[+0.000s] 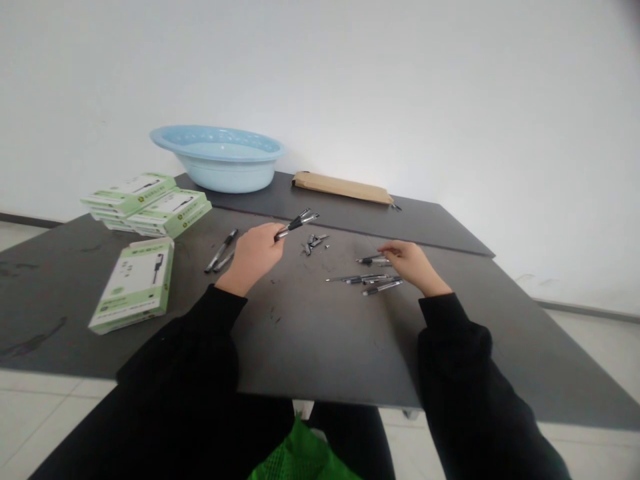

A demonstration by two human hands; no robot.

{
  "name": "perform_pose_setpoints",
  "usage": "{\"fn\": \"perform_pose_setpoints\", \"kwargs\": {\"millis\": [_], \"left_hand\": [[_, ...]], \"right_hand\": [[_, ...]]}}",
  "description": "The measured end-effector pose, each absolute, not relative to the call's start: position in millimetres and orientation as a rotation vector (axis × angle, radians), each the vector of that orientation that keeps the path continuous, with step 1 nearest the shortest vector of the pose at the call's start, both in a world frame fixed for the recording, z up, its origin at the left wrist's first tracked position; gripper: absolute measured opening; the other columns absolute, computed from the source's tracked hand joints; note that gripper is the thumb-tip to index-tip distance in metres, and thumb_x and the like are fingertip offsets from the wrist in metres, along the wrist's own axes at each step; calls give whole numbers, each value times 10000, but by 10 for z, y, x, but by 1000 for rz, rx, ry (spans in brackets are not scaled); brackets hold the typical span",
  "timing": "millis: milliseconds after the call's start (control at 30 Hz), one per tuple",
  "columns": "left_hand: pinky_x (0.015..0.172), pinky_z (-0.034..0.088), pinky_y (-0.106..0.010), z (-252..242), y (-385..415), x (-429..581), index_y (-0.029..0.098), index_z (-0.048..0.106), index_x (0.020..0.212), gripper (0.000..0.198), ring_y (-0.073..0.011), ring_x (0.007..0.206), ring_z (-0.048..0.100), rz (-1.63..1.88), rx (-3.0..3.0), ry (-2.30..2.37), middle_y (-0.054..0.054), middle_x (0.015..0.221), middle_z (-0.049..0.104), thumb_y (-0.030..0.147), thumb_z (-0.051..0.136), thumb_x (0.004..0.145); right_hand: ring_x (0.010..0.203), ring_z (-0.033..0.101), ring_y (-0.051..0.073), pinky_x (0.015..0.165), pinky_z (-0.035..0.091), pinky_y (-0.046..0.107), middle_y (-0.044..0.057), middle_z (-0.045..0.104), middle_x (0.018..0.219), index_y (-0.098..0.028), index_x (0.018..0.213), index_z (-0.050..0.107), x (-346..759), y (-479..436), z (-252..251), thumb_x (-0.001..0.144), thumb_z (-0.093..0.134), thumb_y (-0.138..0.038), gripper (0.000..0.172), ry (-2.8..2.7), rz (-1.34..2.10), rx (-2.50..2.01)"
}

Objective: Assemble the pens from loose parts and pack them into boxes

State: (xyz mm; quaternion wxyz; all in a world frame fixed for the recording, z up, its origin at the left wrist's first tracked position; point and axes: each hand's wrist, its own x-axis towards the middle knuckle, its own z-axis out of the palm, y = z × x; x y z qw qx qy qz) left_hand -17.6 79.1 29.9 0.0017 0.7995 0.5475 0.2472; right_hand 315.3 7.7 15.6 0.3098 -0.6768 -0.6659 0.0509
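Note:
My left hand (pixel 255 257) is wrapped round a small bundle of clear pens with black grips (pixel 299 222), their ends pointing up and right. Under and beside this hand, a few more pens (pixel 221 251) lie on the table. On the right, my right hand (pixel 410 265) has its thumb and fingers pinched at the end of a dark pen (pixel 369 259). Just below it, several loose pens (pixel 373 279) lie in a scattered group. Between the hands sits a little heap of short dark pen caps or pieces (pixel 313 244), too small to make out exactly.
Stacked green-and-white pen boxes (pixel 150 203) stand at the left, with a single box (pixel 135 285) nearer me, its far flap raised. A light blue basin (pixel 223 167) and a flat brown cardboard piece (pixel 343 187) are at the back of the dark table (pixel 320 347), near the wall.

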Motion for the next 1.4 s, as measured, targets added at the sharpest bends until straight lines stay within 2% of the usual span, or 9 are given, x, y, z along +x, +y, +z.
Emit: {"fn": "perform_pose_setpoints", "kwargs": {"millis": [200,400,533,700,833,1067,1133,1267,1400], "left_hand": [[717,436,-264,320,858,-281,232,668,962,304,-217,917,648,762,2439,1799,-63,985,720,332,382,940],[724,450,-273,283,866,-284,224,660,937,274,-218,927,651,680,2453,1787,-71,1001,715,283,393,918],[745,457,-273,246,869,-275,217,659,930,259,-213,919,655,661,2470,1778,-74,982,711,267,407,907],[750,465,-288,255,836,-260,215,660,934,260,-222,920,658,677,2474,1763,-79,976,709,245,404,905],[772,465,-290,272,800,-234,209,661,952,260,-219,956,651,670,2459,1760,-79,1017,708,255,408,912],[747,465,-295,237,782,-202,198,640,945,241,-222,934,662,626,2538,1721,-78,1017,704,245,406,913],[748,466,-300,237,767,-195,196,636,965,241,-224,936,663,605,2563,1720,-79,1026,701,237,405,912],[765,466,-297,256,720,-169,193,632,997,233,-226,977,655,554,2587,1710,-81,1049,692,236,423,905],[768,468,-302,251,690,-135,191,628,1003,224,-231,968,655,545,2612,1692,-85,1032,685,224,438,891]], "right_hand": [[866,670,184,805,502,301,93,731,972,-145,937,735,2783,379,130,805,467,-77,306,-1957,233,-1666],[872,639,164,850,460,262,106,702,1032,-130,1001,732,2156,801,170,813,487,-60,316,-2280,131,-1550],[915,654,196,820,456,254,114,727,993,-148,962,747,1864,979,138,857,527,-199,249,-2350,128,-1702],[902,678,259,776,465,311,152,742,928,-153,880,750,1660,996,86,850,570,-366,280,-2248,-18,-1969],[944,671,280,847,443,359,152,741,922,-163,847,745,1589,941,68,836,562,-336,252,-2272,-71,-2011],[964,662,279,872,429,389,146,736,954,-161,836,722,1562,795,102,828,532,-248,209,-2323,-218,-1880],[900,680,259,826,459,367,130,742,908,-164,845,714,1632,715,189,825,539,-247,195,-2202,-103,-1817],[730,689,198,695,513,302,73,738,794,-163,850,698,1828,457,437,779,612,-267,152,-1865,383,-1524],[708,685,196,677,540,317,66,737,786,-162,842,708,1904,206,555,731,700,-338,208,-1675,652,-1262]]}}
